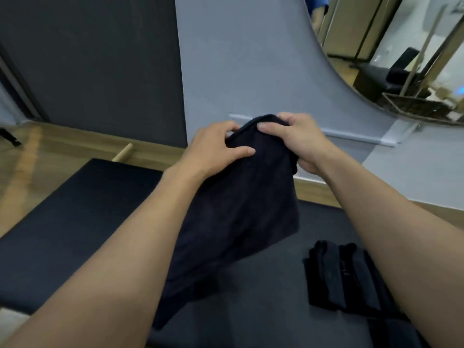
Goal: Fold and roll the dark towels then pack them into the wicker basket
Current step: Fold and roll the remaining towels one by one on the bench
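A: What is hanging over the black mat (75,222)?
B: A dark towel (238,209), drooping soft and light. Left hand (216,149) and right hand (298,139) are each pinching its top edge, fingers curled round it; the corners are looking like the surest hold

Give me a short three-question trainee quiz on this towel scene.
1. True or false: the left hand and the right hand both grip the raised dark navy cloth towel.
2. The pile of dark towels lies: A) on the wooden floor, B) on the black padded mat, C) in a basket.
3. Which hand is nearer the curved wall mirror?
Key: 1 true; 2 B; 3 the right hand.
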A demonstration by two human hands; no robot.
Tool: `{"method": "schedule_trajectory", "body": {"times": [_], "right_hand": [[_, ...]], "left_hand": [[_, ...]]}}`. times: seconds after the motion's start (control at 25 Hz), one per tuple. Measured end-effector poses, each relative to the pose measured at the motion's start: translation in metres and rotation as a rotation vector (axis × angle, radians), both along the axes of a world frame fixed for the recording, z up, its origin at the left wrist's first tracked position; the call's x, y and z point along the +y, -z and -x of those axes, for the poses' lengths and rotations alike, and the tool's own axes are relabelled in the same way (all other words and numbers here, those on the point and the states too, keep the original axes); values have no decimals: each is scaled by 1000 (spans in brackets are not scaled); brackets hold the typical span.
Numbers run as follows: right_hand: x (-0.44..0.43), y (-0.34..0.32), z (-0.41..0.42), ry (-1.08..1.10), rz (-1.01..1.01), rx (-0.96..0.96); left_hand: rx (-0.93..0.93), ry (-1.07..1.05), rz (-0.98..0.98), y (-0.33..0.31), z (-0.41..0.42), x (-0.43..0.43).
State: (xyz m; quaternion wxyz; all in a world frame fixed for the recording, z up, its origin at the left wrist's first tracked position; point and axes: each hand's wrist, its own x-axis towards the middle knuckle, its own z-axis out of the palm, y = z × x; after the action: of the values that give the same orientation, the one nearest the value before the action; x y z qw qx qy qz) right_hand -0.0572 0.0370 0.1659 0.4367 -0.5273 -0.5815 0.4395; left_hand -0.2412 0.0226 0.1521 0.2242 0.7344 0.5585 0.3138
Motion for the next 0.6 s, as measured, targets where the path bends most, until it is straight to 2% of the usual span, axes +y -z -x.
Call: {"method": "schedule_trajectory", "body": {"times": [0.12, 0.2, 0.28, 0.36, 0.6], "right_hand": [[-9, -56, 19, -121, -68, -102], [-4, -79, 15, -39, -153, -34], [7, -89, -1, -7, -168, 131], [16, -89, -22, -42, -119, 140], [37, -98, -105, -41, 108, -44]], "left_hand": [[-271, 57, 58, -56, -23, 3], [-260, 44, 52, -85, -34, 14], [-239, -29, -44, -110, -44, 33], [-363, -61, -142, -134, -57, 53], [-672, -138, -261, -198, -71, 115]]}}
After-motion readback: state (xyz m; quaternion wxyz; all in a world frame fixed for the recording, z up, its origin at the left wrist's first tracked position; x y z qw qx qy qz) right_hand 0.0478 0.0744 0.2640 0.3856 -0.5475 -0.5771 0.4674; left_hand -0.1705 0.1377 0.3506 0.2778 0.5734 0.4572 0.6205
